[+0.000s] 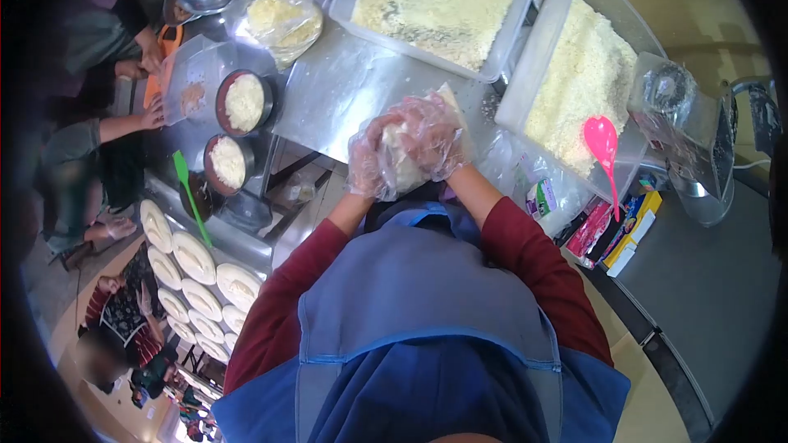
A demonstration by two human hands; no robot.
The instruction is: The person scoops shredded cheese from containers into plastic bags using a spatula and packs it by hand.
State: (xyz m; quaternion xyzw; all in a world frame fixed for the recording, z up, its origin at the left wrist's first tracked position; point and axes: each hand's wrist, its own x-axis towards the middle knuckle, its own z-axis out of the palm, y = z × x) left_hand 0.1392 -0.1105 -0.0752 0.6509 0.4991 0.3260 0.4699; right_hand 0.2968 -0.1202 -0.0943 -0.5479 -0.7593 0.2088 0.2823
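Note:
Both hands wear clear plastic gloves and meet over the near edge of the metal table [316, 111]. My left hand [373, 156] is wrapped round the left side of a whitish mass [402, 168]; whether it is dough or a filled bag I cannot tell. From the other side my right hand [431, 135] presses on the same mass, its fingers curled over the top. A pale flat piece [454, 111] sticks out beyond the right hand. Parts of the mass are hidden by the gloves.
Tubs of pale crumbs [490, 66] [513, 107] stand beyond and to the right, with a pink spoon [602, 143]. Two bowls [245, 102] [226, 164], a green spatula [190, 197] and oval dough pieces [194, 257] are left. Co-workers' hands [152, 57] show at far left.

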